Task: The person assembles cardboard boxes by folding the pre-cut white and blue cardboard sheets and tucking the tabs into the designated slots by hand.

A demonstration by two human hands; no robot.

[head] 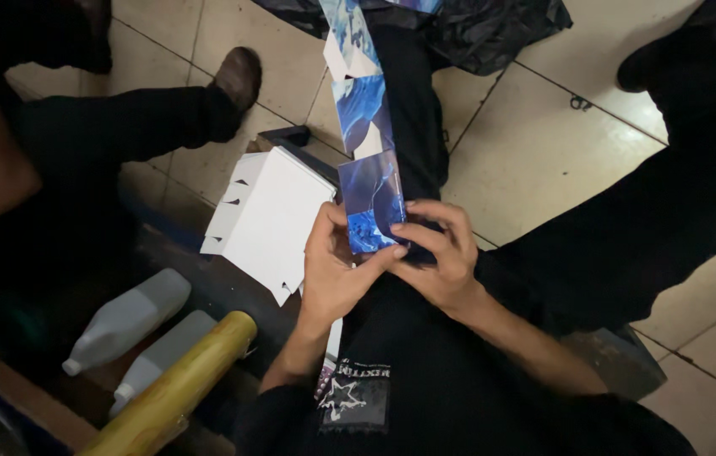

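A long strip of blue and white printed card (364, 110) runs from the top of the view down over my black-clad leg to my lap. Both my hands grip its near end. My left hand (334, 268) pinches the left edge with thumb and fingers. My right hand (444, 249) curls over the right edge, fingers folded across the card's fold. A stack of white flat cardboard pieces (265, 218) with notched edges lies just left of my left hand.
Two grey plastic bottles (130, 317) lie at lower left beside a yellow-gold roll (180, 384). Another person's leg and brown shoe (238, 76) reach in from the left. A black plastic bag (493, 29) sits on the tiled floor at top.
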